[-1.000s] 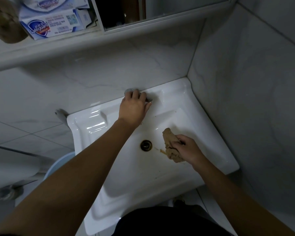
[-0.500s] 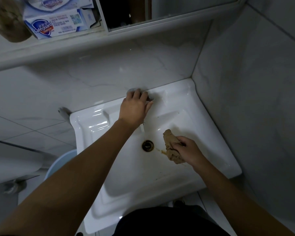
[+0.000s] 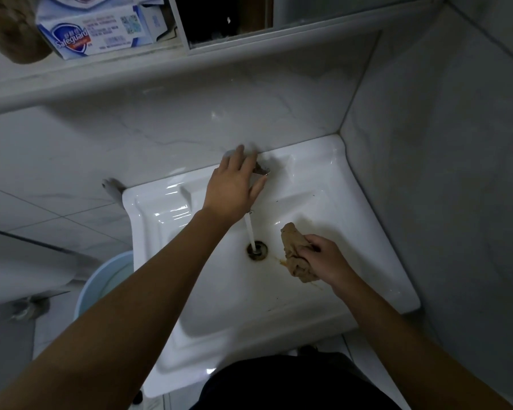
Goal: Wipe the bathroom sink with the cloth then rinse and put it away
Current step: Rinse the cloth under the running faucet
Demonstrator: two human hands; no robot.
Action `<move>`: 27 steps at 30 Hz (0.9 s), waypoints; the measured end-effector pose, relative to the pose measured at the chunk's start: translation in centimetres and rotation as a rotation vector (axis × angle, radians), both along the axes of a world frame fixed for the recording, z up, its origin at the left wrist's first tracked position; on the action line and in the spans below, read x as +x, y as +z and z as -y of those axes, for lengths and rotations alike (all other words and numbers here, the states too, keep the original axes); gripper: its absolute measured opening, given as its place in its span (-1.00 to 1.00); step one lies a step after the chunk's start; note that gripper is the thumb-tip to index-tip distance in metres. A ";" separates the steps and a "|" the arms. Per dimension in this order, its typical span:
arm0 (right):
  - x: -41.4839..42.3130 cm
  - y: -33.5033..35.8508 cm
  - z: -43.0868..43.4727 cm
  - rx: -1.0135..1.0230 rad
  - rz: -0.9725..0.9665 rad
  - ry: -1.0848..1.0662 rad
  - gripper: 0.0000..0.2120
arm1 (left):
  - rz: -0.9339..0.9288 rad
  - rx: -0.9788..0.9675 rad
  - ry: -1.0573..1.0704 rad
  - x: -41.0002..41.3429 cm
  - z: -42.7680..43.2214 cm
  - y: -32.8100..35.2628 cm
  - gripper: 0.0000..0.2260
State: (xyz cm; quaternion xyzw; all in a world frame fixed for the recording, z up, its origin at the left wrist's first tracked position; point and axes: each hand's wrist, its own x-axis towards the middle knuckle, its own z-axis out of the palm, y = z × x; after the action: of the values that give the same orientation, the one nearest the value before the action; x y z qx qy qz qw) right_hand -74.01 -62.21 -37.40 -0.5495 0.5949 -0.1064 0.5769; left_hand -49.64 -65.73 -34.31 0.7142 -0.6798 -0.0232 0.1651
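Water runs in a thin stream from a tap at the back of a white bathroom sink into the drain, seen from the head camera looking down. The left hand lies over the tap, fingers fairly straight and reaching towards the tiled wall, curled round nothing visible. The right hand grips a bunched brown cloth inside the basin, just right of the drain and beside the stream, not under it. Brownish streaks mark the basin near the cloth. This looks like the rinsing step; the next move probably calls for bringing the cloth left into the stream and squeezing it. A soap box sits on the shelf above.
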 end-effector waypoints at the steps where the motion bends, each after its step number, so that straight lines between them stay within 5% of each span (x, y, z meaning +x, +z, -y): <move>1: 0.0 -0.2 0.1 0.008 0.006 0.001 -0.83 | -0.054 0.010 0.017 -0.1 -0.7 0.3 -0.50; 7: 0.9 -1.6 1.1 0.087 0.064 -0.007 -0.84 | -0.313 -0.090 0.361 -0.8 -8.7 -0.9 -0.65; 10: 2.5 -2.8 1.7 0.131 0.096 -0.017 -0.85 | -0.607 0.189 0.553 -2.2 -11.2 -3.0 -0.90; 15: 6.3 -5.2 3.1 0.210 0.151 0.054 -0.82 | -1.142 0.439 0.698 -3.5 -10.3 -5.8 -0.83; 27: 9.7 -6.3 5.8 0.298 0.178 0.061 -0.81 | -1.423 0.374 0.801 -2.7 -7.1 -8.1 -0.86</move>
State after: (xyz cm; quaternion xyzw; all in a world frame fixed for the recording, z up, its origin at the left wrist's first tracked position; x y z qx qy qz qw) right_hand -64.35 -67.98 -43.67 -0.4642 0.5338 -0.0479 0.7052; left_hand -52.29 -58.60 -42.42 0.7323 -0.0932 -0.5203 0.4293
